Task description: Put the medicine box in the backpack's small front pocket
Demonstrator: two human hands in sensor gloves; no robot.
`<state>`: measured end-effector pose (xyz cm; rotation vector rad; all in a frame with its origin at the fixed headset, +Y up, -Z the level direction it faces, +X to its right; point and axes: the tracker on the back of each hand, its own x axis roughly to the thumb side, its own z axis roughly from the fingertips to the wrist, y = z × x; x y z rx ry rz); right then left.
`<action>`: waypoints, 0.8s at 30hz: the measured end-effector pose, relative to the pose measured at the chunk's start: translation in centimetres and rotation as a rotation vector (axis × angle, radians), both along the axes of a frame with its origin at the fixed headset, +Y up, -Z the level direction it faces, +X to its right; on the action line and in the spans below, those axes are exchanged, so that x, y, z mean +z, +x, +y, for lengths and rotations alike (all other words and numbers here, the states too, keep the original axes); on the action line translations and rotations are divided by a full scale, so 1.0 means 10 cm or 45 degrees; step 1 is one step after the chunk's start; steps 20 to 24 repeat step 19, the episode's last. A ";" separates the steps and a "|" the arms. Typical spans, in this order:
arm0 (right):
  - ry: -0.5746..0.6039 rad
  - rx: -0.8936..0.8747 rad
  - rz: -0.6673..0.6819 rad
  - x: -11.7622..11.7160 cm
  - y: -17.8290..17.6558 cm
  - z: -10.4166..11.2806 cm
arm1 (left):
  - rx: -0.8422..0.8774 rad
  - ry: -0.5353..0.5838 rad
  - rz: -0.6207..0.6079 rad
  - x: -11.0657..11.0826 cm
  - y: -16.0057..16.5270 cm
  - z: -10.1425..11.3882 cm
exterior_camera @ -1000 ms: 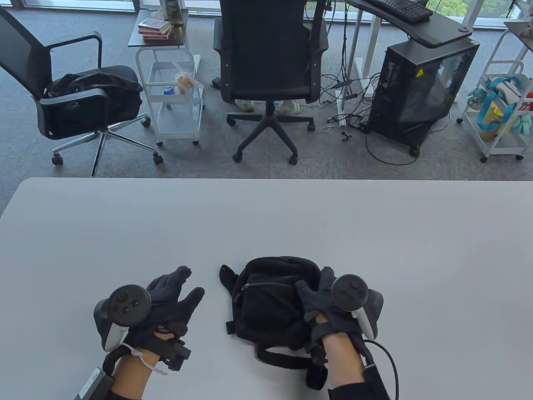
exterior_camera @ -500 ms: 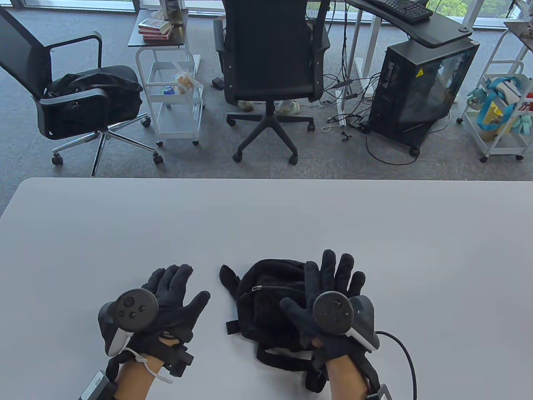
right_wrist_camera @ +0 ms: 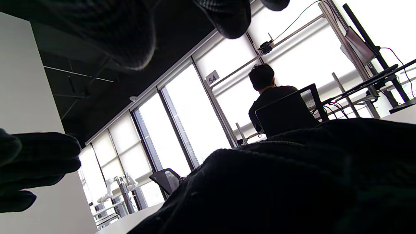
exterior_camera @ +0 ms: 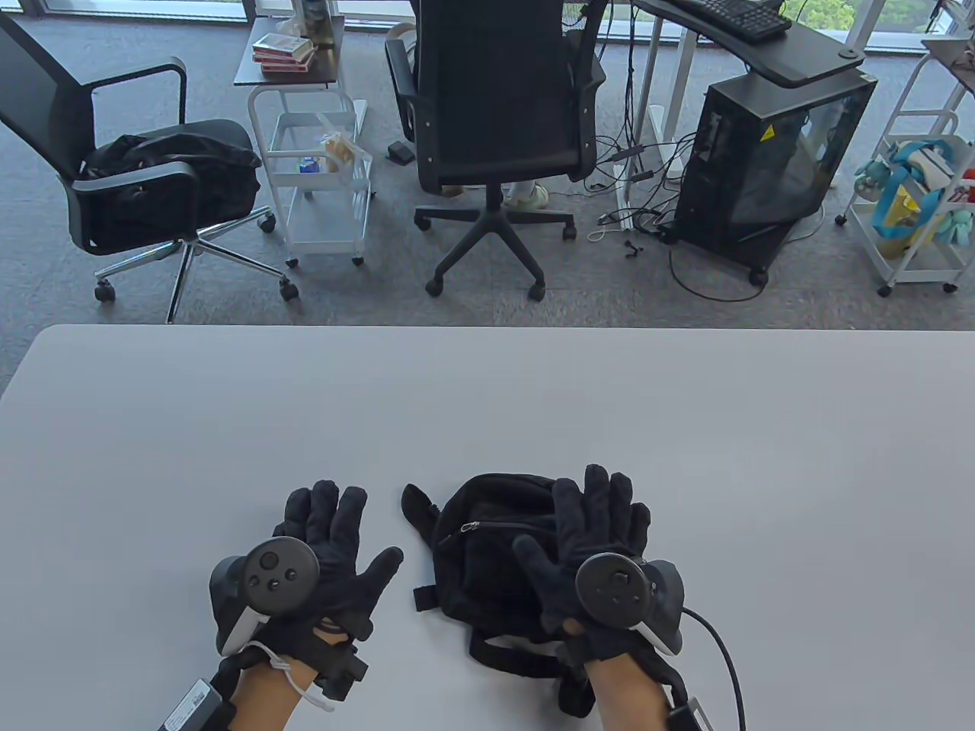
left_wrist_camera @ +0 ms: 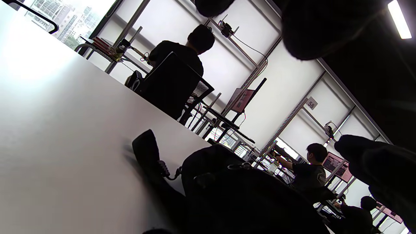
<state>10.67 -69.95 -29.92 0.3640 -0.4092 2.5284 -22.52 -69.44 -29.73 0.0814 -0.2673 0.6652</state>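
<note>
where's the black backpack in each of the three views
Table view: the black backpack lies low and centre-right on the white table, its right part under the right hand.
Left wrist view: it is the dark mass at bottom centre, its strap reaching left.
Right wrist view: it fills the lower right, close under the camera.
Shared landmark: the white table, also visible in the left wrist view.

Beyond the far edge of the white tabletop point(exterior_camera: 487, 396), two black office chairs are standing on grey carpet: one point(exterior_camera: 495, 114) in the middle, another point(exterior_camera: 129, 175) at the left with a dark bag lying on its seat. A white trolley point(exterior_camera: 316, 167) is standing between them, carrying red boxes point(exterior_camera: 282, 53) on top. A black computer tower point(exterior_camera: 769, 167) is sitting at the right, with cables lying beside it.
</note>
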 end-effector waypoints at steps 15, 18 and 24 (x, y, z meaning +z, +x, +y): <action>-0.070 -0.055 0.055 0.06 -0.12 -0.01 | 0.041 0.003 0.001 -0.01 -0.02 -0.01; -0.074 -0.059 0.059 0.06 -0.12 -0.01 | 0.043 0.006 0.001 -0.01 -0.02 -0.01; -0.076 -0.060 0.059 0.06 -0.12 -0.01 | 0.044 0.004 -0.001 -0.01 -0.02 -0.01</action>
